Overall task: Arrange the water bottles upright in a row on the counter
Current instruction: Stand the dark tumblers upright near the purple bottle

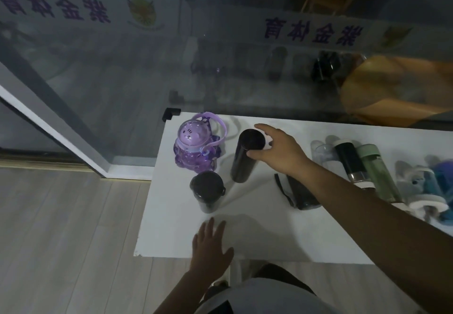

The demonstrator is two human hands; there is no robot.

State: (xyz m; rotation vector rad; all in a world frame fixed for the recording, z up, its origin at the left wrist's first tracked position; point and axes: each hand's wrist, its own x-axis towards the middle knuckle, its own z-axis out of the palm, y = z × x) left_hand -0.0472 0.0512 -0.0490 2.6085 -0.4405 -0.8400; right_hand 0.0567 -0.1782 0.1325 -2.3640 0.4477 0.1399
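Purple bottle [195, 142] and short dark cup [207, 191] stand upright, our right hand [279, 152] gripping the tall black flask [246, 158] beside them, left hand [210, 247] splayed flat, several bottles [367, 169] lying rightward.

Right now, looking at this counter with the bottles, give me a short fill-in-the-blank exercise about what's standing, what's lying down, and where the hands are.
1. The right hand touches the top of the tall ____ bottle.
2. The purple bottle with the cat face stands ____.
3. The green bottle is ____ on its side on the counter.
4. The left hand rests flat at the counter's ____ edge.

Missing words: black; upright; lying; near
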